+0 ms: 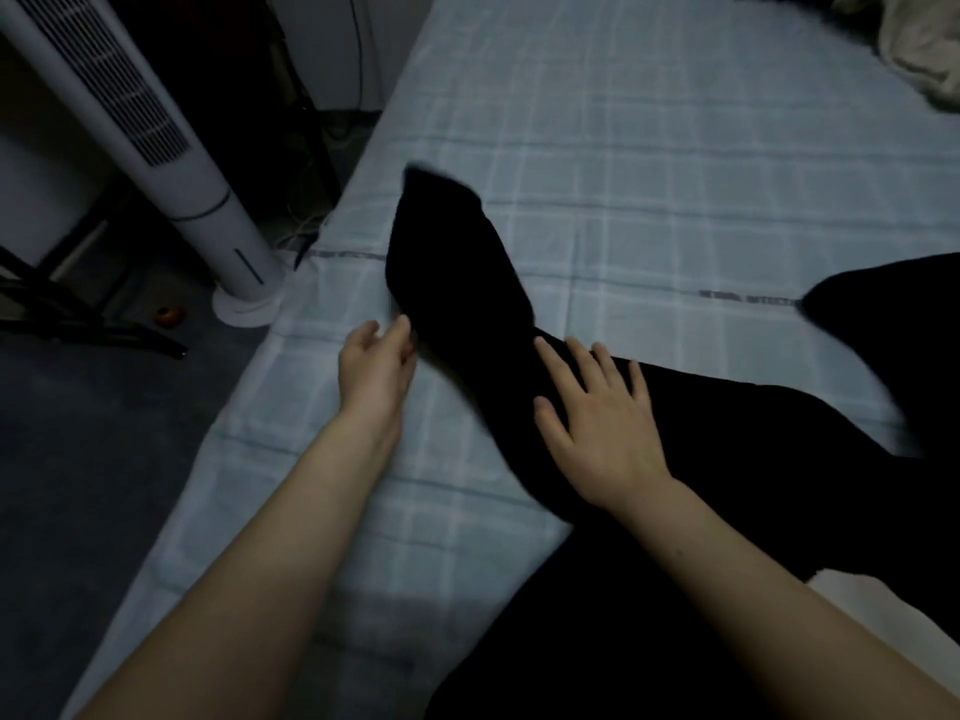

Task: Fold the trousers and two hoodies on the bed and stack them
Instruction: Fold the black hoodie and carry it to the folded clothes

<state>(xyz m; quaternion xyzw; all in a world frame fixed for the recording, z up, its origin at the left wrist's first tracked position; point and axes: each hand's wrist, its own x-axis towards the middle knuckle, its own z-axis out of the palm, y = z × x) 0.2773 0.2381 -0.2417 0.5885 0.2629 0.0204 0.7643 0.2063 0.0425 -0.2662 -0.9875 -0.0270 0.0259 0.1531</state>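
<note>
A black garment point(727, 459) lies spread on the bed point(623, 148), which has a pale checked sheet. One long black part of it point(452, 262), a sleeve or a leg, reaches up and left toward the bed's edge. My right hand point(597, 418) rests flat on this part with straight, spread fingers. My left hand point(376, 366) is at the part's left edge, its fingertips touching the cloth; whether it pinches the cloth is unclear. Another dark piece point(893, 304) lies at the right edge.
A white tower fan point(156, 137) stands on the floor left of the bed, with a dark frame point(78, 314) beside it. Cables point(311, 226) lie near the bed's corner. A cream-coloured cloth point(919, 44) is bunched at the far right of the bed.
</note>
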